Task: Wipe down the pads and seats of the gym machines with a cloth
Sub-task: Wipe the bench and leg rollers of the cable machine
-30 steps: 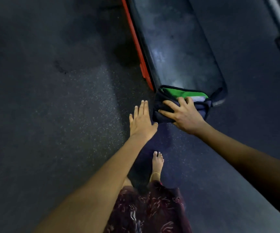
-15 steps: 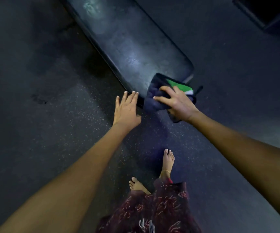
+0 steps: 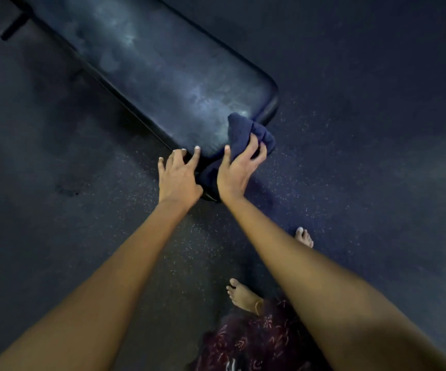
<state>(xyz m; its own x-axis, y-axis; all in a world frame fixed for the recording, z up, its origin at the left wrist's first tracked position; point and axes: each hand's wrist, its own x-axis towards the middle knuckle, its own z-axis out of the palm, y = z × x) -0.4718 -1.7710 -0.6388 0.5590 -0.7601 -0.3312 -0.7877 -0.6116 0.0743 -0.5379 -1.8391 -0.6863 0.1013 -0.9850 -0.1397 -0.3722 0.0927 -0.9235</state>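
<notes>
A long black bench pad runs from the upper left down to the middle of the view, its top smeared with pale streaks. At the pad's near end my right hand grips a bunched dark blue cloth, which lies on the pad's near right corner and hangs down its end. Just to the left, my left hand rests with spread fingers on the pad's near left corner, holding nothing.
Dark speckled rubber floor surrounds the bench. A black frame bar sticks out at the upper left. My two bare feet and a patterned maroon garment are at the bottom, below the hands.
The view swung so the bench lies more diagonally. My left hand moved from beside the pad onto its near corner. The cloth bunched up in my right hand and its green patch is hidden.
</notes>
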